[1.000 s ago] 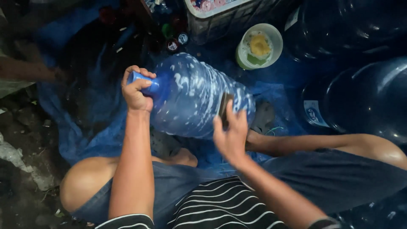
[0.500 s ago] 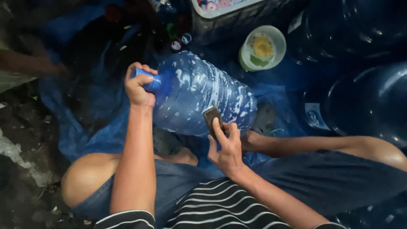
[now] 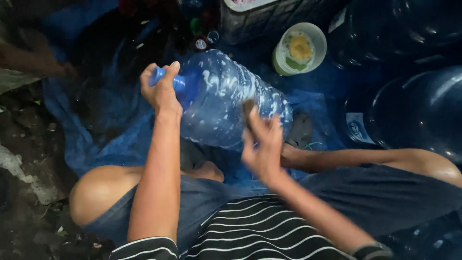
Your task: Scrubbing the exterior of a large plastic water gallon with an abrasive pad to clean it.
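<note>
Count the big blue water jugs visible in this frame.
3, at least. One soapy jug lies on its side, its neck gripped by the left hand. Two dark jugs stand at right: one upper right, one below it. Others may lie outside the frame.

The water jug (image 3: 231,103) lies on its side between the hands: the left hand (image 3: 161,89) at its neck, the right hand (image 3: 262,144) against its body. Beyond the right hand sits a bowl (image 3: 299,48); to its right, more jugs (image 3: 414,110)
</note>
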